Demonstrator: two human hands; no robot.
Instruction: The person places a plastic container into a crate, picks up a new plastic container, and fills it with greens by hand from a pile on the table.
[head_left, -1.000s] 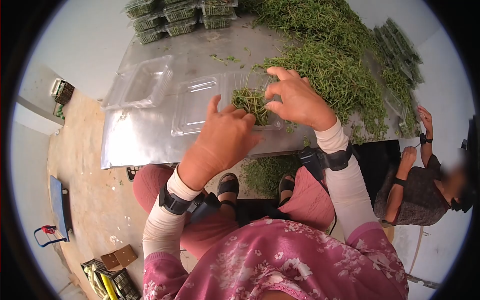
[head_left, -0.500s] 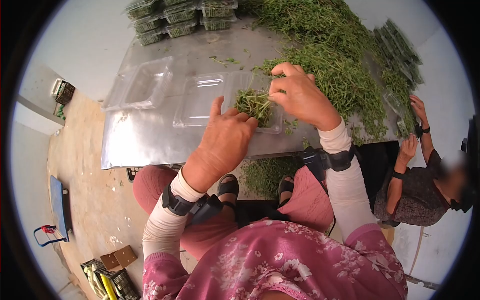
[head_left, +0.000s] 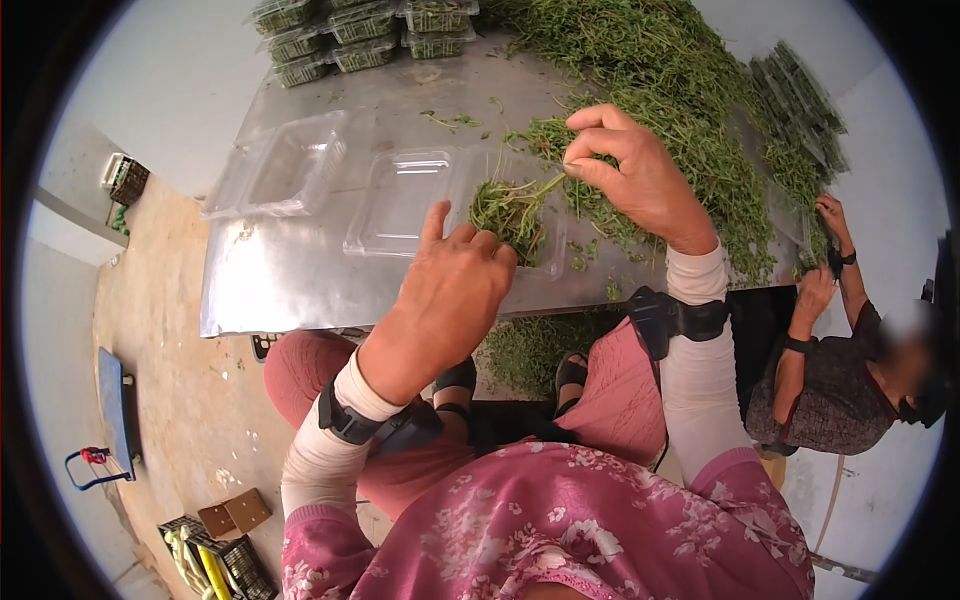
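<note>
Greens with thin, pale stems and small leaves form a tangled clump [head_left: 508, 215] in the right half of an open, clear plastic clamshell [head_left: 398, 215]. The right hand [head_left: 640, 180] has just drawn outward from the clump, so one pale green stem [head_left: 548, 187] now stretches past the clamshell's edge, pinched narrowly between thumb and forefinger. The left hand [head_left: 447, 290] rests at the clamshell's near side, forefinger raised and the others curled over the clump; whether they grip any stems, I cannot tell.

Left of the clamshell lies a second clear, ribbed plastic container [head_left: 290, 172], glossy against the dull, smudged metal table [head_left: 270, 300]. Beyond it stand stacked clear packs of greens [head_left: 362, 55]; to its right spreads a loose, feathery green heap [head_left: 660, 110], with a co-worker's hands [head_left: 816, 292] farther right.
</note>
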